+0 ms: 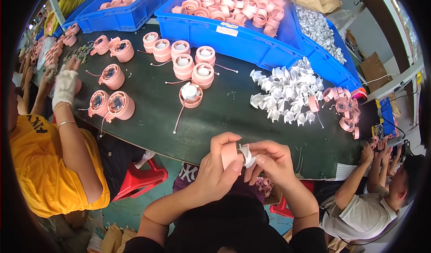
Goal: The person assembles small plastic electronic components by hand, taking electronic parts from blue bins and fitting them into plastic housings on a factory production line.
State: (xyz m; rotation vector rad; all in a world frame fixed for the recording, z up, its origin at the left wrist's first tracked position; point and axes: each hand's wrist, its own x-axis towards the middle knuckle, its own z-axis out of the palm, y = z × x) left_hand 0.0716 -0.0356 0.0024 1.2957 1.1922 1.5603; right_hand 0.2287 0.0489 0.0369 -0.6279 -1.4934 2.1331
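Close to my body, past the table's front edge, my left hand (213, 170) grips a pink ring-shaped housing (229, 155) between thumb and fingers. My right hand (272, 162) pinches a white fan blade wheel (246, 156) at the housing's right side, the two parts touching or nearly so. How far the wheel sits inside the housing is hidden. Straight ahead on the dark green table stands a pink housing with a white fan wheel (190, 91) on top and a wire trailing toward me. Behind it are several pink housings with white round centres (203, 75).
A heap of white fan wheels (287, 91) lies to the right, beside pink rings (345, 107). Blue bins (233, 41) of pink and white parts line the back. Wired pink units (121, 105) stand left, near a co-worker's gloved hand (65, 86). Another person (366, 208) works at right.
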